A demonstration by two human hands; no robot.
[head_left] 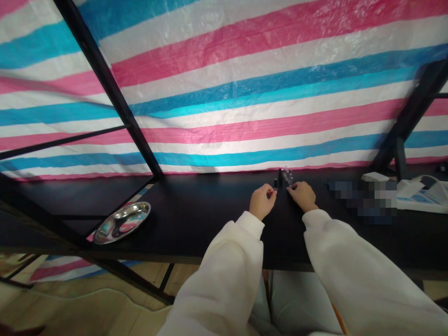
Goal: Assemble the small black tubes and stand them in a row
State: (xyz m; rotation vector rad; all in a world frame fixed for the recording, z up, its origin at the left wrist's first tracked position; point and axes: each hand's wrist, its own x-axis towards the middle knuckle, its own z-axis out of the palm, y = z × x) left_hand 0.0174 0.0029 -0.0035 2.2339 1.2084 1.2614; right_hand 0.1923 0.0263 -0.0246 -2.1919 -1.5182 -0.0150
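My left hand [263,201] is closed in a pinch over the black table, its fingertips beside a small dark piece [276,183]. Whatever sits between those fingers is too small to make out. My right hand [303,196] reaches in from the other side, thumb and fingers also drawn together. Its fingertips touch or almost touch a cluster of small clear, shiny pieces [287,176], whose kind I cannot tell. A thin upright black piece [280,177] stands just left of that cluster, between my two hands.
An oval shiny metal dish [122,223] lies at the table's left end by a black frame post [115,100]. On the right are a blurred-out patch [371,198], a white object [375,177] and a white-and-blue package [420,195]. Striped sheeting [245,107] hangs behind the black tabletop [196,210].
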